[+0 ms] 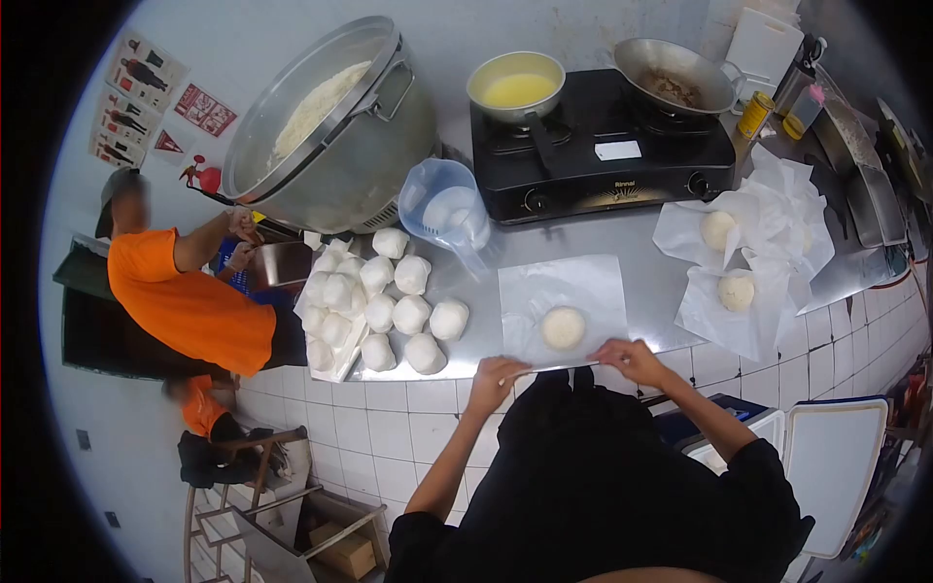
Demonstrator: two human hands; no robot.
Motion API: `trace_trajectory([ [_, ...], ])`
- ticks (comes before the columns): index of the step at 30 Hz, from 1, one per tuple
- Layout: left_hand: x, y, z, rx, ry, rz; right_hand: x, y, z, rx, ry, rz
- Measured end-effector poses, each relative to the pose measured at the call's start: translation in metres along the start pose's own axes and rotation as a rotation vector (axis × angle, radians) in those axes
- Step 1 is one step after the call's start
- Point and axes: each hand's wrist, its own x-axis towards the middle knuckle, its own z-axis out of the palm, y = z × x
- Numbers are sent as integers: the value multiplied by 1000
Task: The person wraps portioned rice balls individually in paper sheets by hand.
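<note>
Steel counter, pale round patty, white paper

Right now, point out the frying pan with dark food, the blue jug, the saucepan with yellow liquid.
Frying pan (717, 95): head view, its inner wall.
Blue jug (418, 199): head view, its side.
Saucepan (516, 90): head view, the liquid inside.

Plain black top, matte, loose cut, fills about 5 o'clock of view; short wide sleeves, left sleeve near 6–7 o'clock, right sleeve near 4 o'clock. Forearms bare, left hand and right hand bare too. Narrow dark strips at top's 12 o'clock edge, type unclear.
</note>
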Motion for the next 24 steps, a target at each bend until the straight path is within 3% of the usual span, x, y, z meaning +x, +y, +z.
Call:
trace_trajectory([
  [4, 17, -9, 6, -69, 135, -155, 29, 11, -17, 222, 206, 14],
  [7, 40, -3, 9, -16, 69, -487, 47, 23, -17, 170, 297, 27],
  [10, 51, -12, 28, -1, 294, -374, 59, 36, -9, 121, 404, 52],
  [11, 51, -15, 31, 12, 300, -423, 61, 40, -7, 84, 430, 67],
  [13, 56, -5, 28, 36, 306, -521, 59, 41, -5, 88, 463, 114],
  [16, 65, -14, 16, 197, 137, -625, 55, 45, -8, 132, 453, 199],
  [19, 70, -13, -1, 112, 130, -666, 51, 55, -16, 87, 387, 270],
  [20, 63, -23, 2, 53, 197, -639, 53, 58, -16, 111, 369, 280],
  [23, 70, -3, 7, 165, 658, -410, 62, 76, -19, 189, 353, 261],
  [24, 68, 2, 8, 237, 559, -226, 63, 74, -18, 218, 353, 252],
])
